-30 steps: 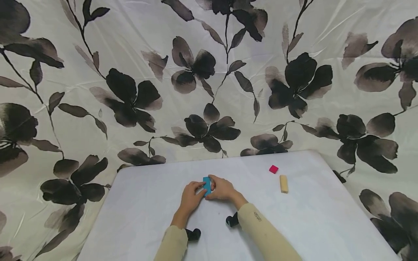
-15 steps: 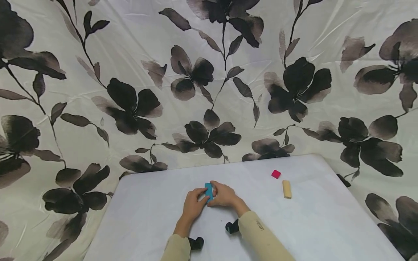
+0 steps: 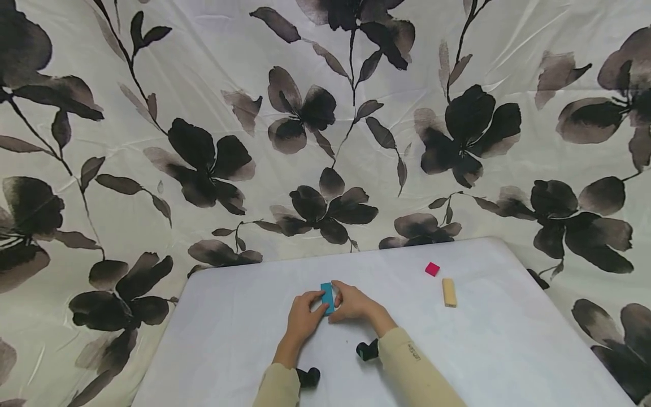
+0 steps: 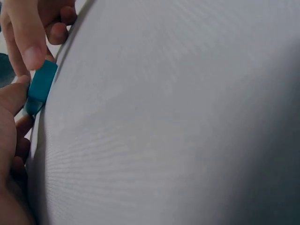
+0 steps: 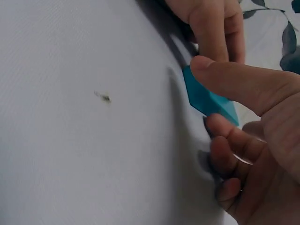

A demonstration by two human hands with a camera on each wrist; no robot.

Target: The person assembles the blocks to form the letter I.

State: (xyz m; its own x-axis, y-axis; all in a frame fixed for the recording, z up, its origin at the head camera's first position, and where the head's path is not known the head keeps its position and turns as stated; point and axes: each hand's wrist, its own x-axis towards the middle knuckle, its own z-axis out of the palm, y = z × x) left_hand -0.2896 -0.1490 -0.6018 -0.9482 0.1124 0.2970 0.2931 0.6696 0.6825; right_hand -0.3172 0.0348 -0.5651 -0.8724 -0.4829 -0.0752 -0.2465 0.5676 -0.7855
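A small blue oblong block [image 3: 328, 298] is between my two hands, over the white table. My left hand [image 3: 302, 315] pinches it from the left, thumb toward the near end and fingertips farther up. On the right side, my right hand [image 3: 355, 303] has its thumb at the near end and its index finger at the far end. In the left wrist view the block [image 4: 43, 84] stands tilted between the fingertips. The right wrist view shows the block [image 5: 206, 98] partly hidden by my right thumb [image 5: 243, 84].
A red cube-like block [image 3: 432, 269] and a yellow oblong block [image 3: 449, 293] lie at the table's right. The white tabletop [image 3: 229, 328] ends at a floral curtain [image 3: 315, 158] behind. Black wrist devices [image 3: 367, 350] hang by the sleeves. A small dark speck [image 5: 104, 97] marks the cloth.
The head view shifts slightly, so everything sits a little lower and farther right than a second ago. Both hands stay at the blue block with almost the same hold.
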